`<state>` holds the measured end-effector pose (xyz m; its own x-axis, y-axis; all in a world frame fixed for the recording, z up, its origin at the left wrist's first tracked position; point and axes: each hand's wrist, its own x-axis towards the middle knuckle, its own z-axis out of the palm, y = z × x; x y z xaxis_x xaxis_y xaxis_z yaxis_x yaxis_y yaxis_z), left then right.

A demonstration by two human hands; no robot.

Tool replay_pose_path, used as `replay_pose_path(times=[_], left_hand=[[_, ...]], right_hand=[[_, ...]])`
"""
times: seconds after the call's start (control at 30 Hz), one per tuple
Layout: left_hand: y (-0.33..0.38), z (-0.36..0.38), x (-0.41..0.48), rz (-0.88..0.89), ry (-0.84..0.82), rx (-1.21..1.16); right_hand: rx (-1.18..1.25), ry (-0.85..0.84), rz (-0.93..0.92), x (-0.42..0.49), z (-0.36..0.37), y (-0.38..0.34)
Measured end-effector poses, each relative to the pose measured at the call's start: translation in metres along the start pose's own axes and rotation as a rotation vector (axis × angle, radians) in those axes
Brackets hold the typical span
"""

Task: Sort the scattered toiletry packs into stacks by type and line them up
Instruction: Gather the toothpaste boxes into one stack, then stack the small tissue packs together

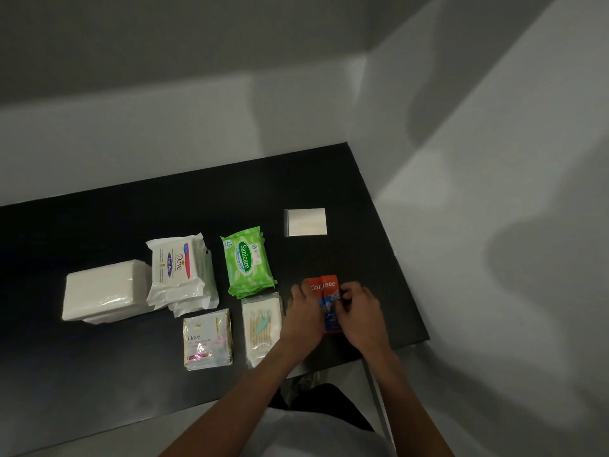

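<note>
On the black table (99,374), both hands close around a stack of red and blue Colgate sachets (324,286) near the right edge. My left hand (304,316) holds the stack's left side and my right hand (361,313) holds its right side; the lower part of the stack is hidden between them. To the left lie a stack of clear cotton-bud packs (262,326), a stack of Dove shampoo sachets (207,339), green Sanicare wipe packs (248,262), white Dove wipe packs (178,270) and plain white tissue packs (105,290).
A small white square pack (305,222) lies alone at the back right of the table. White walls meet in a corner behind and to the right of the table. The table's right edge (408,285) runs close to my right hand.
</note>
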<state>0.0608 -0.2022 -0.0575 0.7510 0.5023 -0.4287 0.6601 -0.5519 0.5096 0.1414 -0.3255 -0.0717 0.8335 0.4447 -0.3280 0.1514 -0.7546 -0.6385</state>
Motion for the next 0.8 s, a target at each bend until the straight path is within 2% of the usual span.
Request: replay_pose_path(times=[0.17, 0.3, 0.47, 0.53, 0.7, 0.8], left_hand=[[-0.005, -0.021, 0.000, 0.121, 0.088, -0.137], [-0.011, -0.041, 0.003, 0.177, 0.157, -0.185], [-0.022, -0.055, 0.002, 0.196, 0.203, -0.241], [-0.026, -0.058, 0.001, 0.201, 0.216, -0.248], [-0.034, -0.061, -0.004, 0.204, 0.233, -0.268], [-0.036, -0.063, -0.007, 0.212, 0.237, -0.267]], right_hand=[[-0.086, 0.087, -0.144, 0.036, -0.015, -0.024], [-0.252, 0.144, -0.348, 0.083, -0.013, -0.055], [-0.485, 0.038, -0.521, 0.131, 0.006, -0.084], [-0.585, -0.026, -0.544, 0.141, 0.011, -0.089], [-0.879, -0.035, -0.595, 0.138, 0.012, -0.095], [-0.966, -0.058, -0.610, 0.133, 0.010, -0.095]])
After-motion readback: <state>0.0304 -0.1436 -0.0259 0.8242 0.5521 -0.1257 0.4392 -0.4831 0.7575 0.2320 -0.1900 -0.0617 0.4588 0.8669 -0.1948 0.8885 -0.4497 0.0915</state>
